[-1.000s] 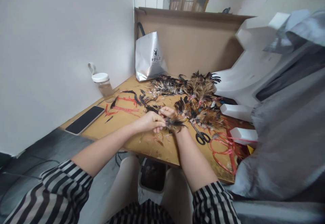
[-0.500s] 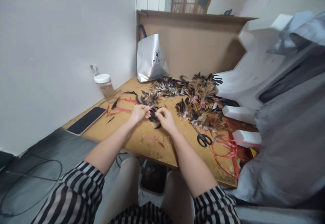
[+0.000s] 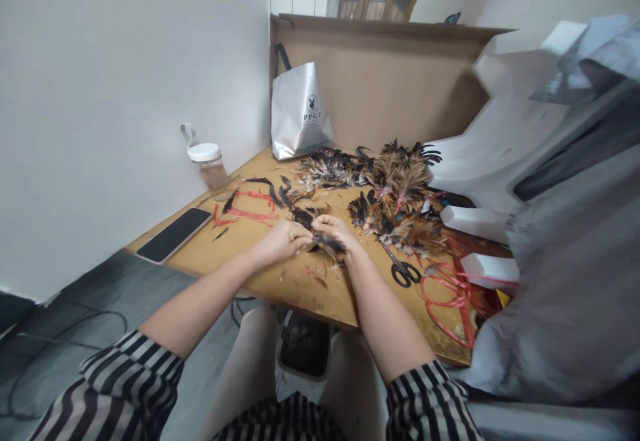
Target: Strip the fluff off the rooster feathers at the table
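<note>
Over the middle of the wooden table [image 3: 260, 274], my left hand [image 3: 286, 241] and my right hand [image 3: 334, 229] are close together. Both are closed on a small bunch of dark and brown feathers [image 3: 330, 244], which sticks out below and to the right, across my right palm. More dark brown feathers show just above my fingers. Where exactly the fingertips pinch is partly hidden. Left of my hands lie red plastic strips [image 3: 245, 214] and a few loose black feathers [image 3: 273, 191].
Feather piles [image 3: 395, 168] cover the back right of the table. Black-handled scissors [image 3: 404, 272] and tangled red ribbon [image 3: 447, 294] lie at right. On the left are a phone [image 3: 175, 234] and a lidded jar [image 3: 213, 171]. A silver bag [image 3: 297, 118] stands behind; a bin [image 3: 304, 344] sits below.
Both hands have shifted slightly right, and my left hand has turned over the feathers. The bunch now points right and downward across my right palm.
</note>
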{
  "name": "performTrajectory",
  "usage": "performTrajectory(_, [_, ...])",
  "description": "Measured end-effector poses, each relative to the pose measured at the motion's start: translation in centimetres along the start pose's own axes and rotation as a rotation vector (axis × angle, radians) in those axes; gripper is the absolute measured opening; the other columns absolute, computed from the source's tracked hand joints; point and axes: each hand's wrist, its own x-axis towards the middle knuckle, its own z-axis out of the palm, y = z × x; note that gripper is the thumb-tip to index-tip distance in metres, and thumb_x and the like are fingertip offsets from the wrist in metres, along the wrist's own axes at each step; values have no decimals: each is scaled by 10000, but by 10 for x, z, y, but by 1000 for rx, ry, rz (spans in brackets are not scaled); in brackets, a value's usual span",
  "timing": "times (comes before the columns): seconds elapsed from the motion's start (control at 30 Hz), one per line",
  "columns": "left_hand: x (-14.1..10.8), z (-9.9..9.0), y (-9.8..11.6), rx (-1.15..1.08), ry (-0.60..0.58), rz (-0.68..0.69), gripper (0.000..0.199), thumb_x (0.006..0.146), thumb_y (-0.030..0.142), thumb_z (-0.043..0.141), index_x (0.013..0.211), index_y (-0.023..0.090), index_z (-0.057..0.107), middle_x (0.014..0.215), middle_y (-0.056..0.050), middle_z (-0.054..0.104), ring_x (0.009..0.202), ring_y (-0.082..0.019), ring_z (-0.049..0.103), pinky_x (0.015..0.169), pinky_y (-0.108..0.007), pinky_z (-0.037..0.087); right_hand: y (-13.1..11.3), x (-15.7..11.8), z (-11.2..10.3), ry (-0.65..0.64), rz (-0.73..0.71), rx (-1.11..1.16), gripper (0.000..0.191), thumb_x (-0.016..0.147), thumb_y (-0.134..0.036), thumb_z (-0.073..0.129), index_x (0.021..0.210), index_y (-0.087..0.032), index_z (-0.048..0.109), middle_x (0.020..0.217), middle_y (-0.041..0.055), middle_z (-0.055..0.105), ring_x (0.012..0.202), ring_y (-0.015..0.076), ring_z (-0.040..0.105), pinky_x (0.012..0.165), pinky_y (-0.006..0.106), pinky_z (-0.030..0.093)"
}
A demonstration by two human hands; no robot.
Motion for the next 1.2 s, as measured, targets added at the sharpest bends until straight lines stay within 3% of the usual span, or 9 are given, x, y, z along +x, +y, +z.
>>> performTrajectory(0.17, [9,0,-14,-362,201,-104,221,655,319,614,650,99,607,502,-21,550,404,-74,479,419,-187,381,10,3,9,110,-32,138,205,567,-312,657,647,-165,538,606,-23,549,559,90,472,539,208,347])
performTrajectory(0.33, [26,1,-29,-641,344,-244,206,617,270,654,715,93,617,528,-8,556,406,-42,479,406,-148,370,5,-1,19,260,-408,-362,148,691,-315,554,670,-170,533,697,2,522,671,124,463,659,258,364])
performTrajectory(0.43, [33,5,-32,-530,309,-298,162,643,247,629,617,92,592,493,-14,551,382,-47,473,407,-159,384,-4,-11,23,283,-584,-743,134,752,-282,486,686,-177,537,794,37,508,811,162,449,760,300,339])
performTrajectory(0.6, [32,6,-27,-55,50,-275,236,688,215,560,481,107,532,405,-17,519,348,-88,485,384,-195,391,-10,-16,22,254,-577,-989,109,750,-255,490,709,-190,568,868,50,507,916,187,417,828,335,290])
performTrajectory(0.7, [23,-1,-20,32,-132,-192,211,674,226,567,498,111,548,427,-15,533,361,-92,496,385,-191,393,-6,-10,14,177,-469,-787,98,693,-261,553,650,-175,571,812,34,523,860,173,452,803,322,324])
performTrajectory(0.83, [10,-12,-13,-153,-318,-143,178,655,266,607,594,98,609,495,-41,568,402,-94,512,411,-192,406,1,-5,8,-38,-134,-258,140,629,-283,619,650,-155,566,682,0,545,645,122,496,667,280,388])
performTrajectory(0.97, [2,-8,-20,-546,-240,-180,169,658,249,630,706,87,625,524,-27,548,405,-54,480,376,-134,360,4,-6,12,-150,11,150,173,575,-253,664,686,-159,570,652,-13,566,583,107,513,605,255,404])
performTrajectory(1.03, [1,0,-24,-850,-152,-189,131,665,208,628,714,91,599,518,7,501,376,-10,415,338,-89,292,3,-7,16,-141,-4,269,169,576,-231,672,690,-164,568,657,-17,575,609,107,529,635,256,413])
performTrajectory(1.2, [4,25,-24,-1444,-156,-210,38,748,72,501,730,103,513,524,44,375,371,17,346,310,-33,232,-2,-8,22,-48,-102,369,150,592,-206,674,626,-177,531,641,-37,570,620,91,526,664,240,412])
